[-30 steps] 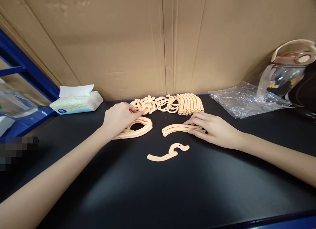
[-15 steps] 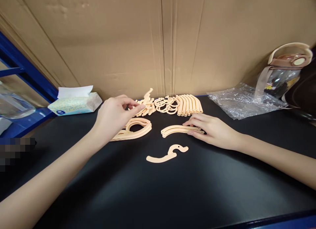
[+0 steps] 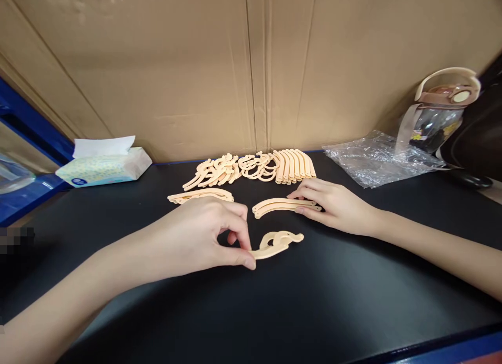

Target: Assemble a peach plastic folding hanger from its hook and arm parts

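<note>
Tissue pack [image 3: 104, 168] sits at far left on the black table [image 3: 274, 311]. Next, partly hidden behind the left hand [image 3: 214, 233], lies a stack of peach-coloured pieces [image 3: 182, 197], with a pile of hooked parts [image 3: 219, 170] beyond. The left thumb and forefinger pinch the left end of a hooked piece [image 3: 269, 253], which reaches rightward from the fingertips and overlaps a second hooked piece [image 3: 266, 238]; which hook belongs to which I cannot tell. Farther back are ring-like parts [image 3: 259, 168]. A pair of curved bars [image 3: 270, 205] extends leftward from the right hand [image 3: 333, 204], whose thumb and fingers close about their right ends. Behind stands a row of bars [image 3: 296, 165]; rightward, clear plastic [image 3: 364, 160], then a bottle [image 3: 447, 100].
</note>
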`<state>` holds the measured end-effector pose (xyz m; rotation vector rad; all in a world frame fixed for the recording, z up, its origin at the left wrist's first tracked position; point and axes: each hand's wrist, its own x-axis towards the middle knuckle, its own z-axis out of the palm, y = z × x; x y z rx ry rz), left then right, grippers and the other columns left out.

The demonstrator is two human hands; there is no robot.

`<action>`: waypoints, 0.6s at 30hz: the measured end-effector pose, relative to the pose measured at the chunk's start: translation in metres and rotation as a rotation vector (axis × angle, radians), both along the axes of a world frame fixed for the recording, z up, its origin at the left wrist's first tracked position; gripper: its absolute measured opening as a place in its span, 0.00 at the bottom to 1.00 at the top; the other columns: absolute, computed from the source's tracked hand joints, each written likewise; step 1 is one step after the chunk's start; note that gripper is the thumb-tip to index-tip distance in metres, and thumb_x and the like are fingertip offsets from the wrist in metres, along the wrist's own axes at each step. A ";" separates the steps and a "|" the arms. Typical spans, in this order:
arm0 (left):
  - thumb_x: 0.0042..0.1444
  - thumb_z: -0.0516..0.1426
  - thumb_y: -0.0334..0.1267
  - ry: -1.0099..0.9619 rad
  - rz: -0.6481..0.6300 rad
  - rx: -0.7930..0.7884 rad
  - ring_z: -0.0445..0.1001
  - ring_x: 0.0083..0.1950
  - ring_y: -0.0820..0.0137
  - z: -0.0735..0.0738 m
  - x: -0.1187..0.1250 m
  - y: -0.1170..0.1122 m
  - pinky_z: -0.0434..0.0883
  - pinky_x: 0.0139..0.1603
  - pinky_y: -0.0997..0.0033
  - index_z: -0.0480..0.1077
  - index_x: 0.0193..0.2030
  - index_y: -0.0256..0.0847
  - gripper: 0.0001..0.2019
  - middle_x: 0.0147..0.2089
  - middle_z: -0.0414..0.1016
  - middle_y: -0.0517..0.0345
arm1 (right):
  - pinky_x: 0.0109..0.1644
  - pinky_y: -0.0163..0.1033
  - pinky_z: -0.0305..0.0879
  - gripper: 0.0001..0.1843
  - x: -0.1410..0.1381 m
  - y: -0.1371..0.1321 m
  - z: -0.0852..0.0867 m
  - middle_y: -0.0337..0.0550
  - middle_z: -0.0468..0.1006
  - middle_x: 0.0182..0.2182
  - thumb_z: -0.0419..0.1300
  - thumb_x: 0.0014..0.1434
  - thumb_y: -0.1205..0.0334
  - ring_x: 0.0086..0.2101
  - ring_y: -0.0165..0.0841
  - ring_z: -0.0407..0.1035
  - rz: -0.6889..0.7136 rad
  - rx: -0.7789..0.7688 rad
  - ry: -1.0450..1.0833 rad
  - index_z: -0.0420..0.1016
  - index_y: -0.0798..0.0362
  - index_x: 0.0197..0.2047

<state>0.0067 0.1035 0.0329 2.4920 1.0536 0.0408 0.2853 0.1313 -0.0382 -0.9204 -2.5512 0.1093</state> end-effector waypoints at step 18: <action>0.49 0.63 0.52 0.073 0.043 -0.008 0.68 0.31 0.72 -0.011 -0.002 -0.001 0.60 0.27 0.73 0.72 0.32 0.48 0.12 0.33 0.71 0.66 | 0.46 0.43 0.66 0.13 -0.001 0.000 0.001 0.46 0.72 0.42 0.49 0.70 0.58 0.42 0.38 0.68 -0.002 -0.016 -0.004 0.70 0.52 0.51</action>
